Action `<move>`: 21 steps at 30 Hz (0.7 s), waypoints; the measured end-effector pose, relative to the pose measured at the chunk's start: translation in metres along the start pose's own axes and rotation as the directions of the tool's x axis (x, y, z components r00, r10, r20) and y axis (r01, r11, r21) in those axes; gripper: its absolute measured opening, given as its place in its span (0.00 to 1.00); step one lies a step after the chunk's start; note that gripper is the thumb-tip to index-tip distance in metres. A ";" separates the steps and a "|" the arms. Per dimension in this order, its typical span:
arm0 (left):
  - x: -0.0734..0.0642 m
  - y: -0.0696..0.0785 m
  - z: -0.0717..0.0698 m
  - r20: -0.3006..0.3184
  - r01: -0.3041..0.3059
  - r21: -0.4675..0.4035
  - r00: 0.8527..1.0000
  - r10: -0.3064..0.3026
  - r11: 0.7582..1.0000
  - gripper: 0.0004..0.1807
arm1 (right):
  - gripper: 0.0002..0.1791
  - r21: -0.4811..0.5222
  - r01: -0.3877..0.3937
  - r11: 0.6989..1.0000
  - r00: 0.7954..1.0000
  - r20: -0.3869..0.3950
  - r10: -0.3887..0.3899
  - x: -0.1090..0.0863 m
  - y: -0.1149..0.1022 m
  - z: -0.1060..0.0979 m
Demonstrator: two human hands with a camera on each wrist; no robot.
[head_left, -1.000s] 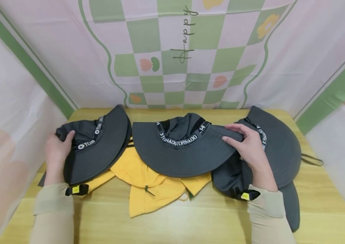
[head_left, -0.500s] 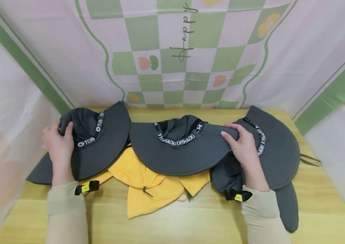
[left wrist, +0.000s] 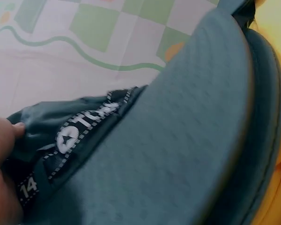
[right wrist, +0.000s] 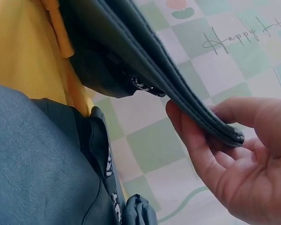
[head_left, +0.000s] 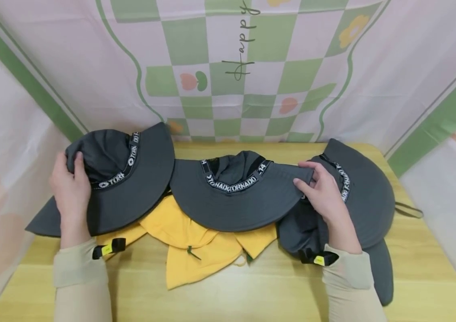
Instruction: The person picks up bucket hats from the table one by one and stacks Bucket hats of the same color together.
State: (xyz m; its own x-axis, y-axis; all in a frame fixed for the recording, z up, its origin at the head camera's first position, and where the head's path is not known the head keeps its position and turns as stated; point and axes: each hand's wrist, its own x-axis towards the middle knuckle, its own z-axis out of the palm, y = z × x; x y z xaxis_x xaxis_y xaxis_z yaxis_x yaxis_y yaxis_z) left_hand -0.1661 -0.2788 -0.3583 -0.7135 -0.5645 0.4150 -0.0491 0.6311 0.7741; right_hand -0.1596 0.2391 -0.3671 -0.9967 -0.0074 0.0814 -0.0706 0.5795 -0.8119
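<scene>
My left hand (head_left: pixel 70 192) grips the crown of a dark grey sun hat (head_left: pixel 143 192) with a lettered band, thumb on top. In the left wrist view, a second dark brim edge (left wrist: pixel 267 126) shows beneath this hat's brim (left wrist: pixel 164 136). At centre, another dark grey sun hat (head_left: pixel 232 212) lies with its brim fanned toward me. The right hand (head_left: pixel 326 192) pinches the right end of that brim between thumb and fingers. From the right wrist, the pinched brim (right wrist: pixel 196 105) shows a layered edge, and the thumb and fingertips stand on opposite sides of it.
Yellow hats (head_left: pixel 207 259) lie partly under the middle hat on the wooden table (head_left: pixel 228 299). To the right sits another dark grey hat (head_left: pixel 368 205), its cord loop (head_left: pixel 409 210) sticking out. A patterned cloth (head_left: pixel 248 103) hangs behind the table.
My left hand has raised the left hat, and its brim now spreads farther left and higher up. The right hand keeps its pinch on the middle hat, nearly still.
</scene>
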 end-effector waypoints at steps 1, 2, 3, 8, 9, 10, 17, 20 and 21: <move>0.001 0.001 0.000 -0.019 0.001 -0.017 1.000 -0.002 1.000 0.23 | 0.27 0.026 -0.002 1.000 1.000 -0.005 0.002 0.000 0.000 0.000; 0.001 0.001 0.000 -0.037 0.005 -0.031 0.999 -0.007 1.000 0.22 | 0.27 0.054 -0.005 0.999 1.000 -0.011 0.006 0.001 0.000 0.001; 0.002 0.002 -0.001 -0.051 0.011 -0.042 0.999 -0.013 0.999 0.23 | 0.27 0.081 -0.009 0.997 1.000 -0.018 0.010 0.001 0.000 0.002; 0.001 0.008 -0.003 -0.136 -0.006 -0.068 0.991 -0.004 0.998 0.23 | 0.27 0.142 -0.018 0.990 0.998 -0.058 0.026 0.002 0.001 0.003; 0.000 0.010 -0.004 -0.153 -0.020 -0.073 0.988 0.009 0.997 0.23 | 0.27 0.150 -0.017 0.989 0.998 -0.063 0.026 0.003 0.002 0.003; 0.000 0.011 -0.005 -0.172 -0.035 -0.079 0.985 0.021 0.996 0.22 | 0.27 0.154 -0.014 0.988 0.997 -0.067 0.024 0.003 0.002 0.003; 0.001 0.018 -0.014 -0.282 -0.049 -0.140 0.959 0.008 0.989 0.16 | 0.24 0.167 0.015 0.986 0.995 -0.100 0.002 0.004 0.004 0.007; 0.003 0.017 -0.016 -0.329 -0.054 -0.185 0.944 -0.010 0.981 0.13 | 0.24 0.165 0.018 0.986 0.994 -0.107 0.000 0.002 0.003 0.008; 0.003 0.017 -0.016 -0.339 -0.061 -0.198 0.941 -0.010 0.978 0.13 | 0.24 0.162 0.019 0.987 0.994 -0.109 -0.001 0.002 0.003 0.008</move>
State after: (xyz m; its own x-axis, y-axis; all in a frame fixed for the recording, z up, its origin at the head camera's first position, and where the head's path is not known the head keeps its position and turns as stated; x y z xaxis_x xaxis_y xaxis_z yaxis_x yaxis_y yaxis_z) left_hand -0.1580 -0.2788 -0.3362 -0.4337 -0.7176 0.5449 0.1345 0.5464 0.8266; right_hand -0.1623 0.2342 -0.3743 -0.9861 0.0813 0.1447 -0.0948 0.4396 -0.8932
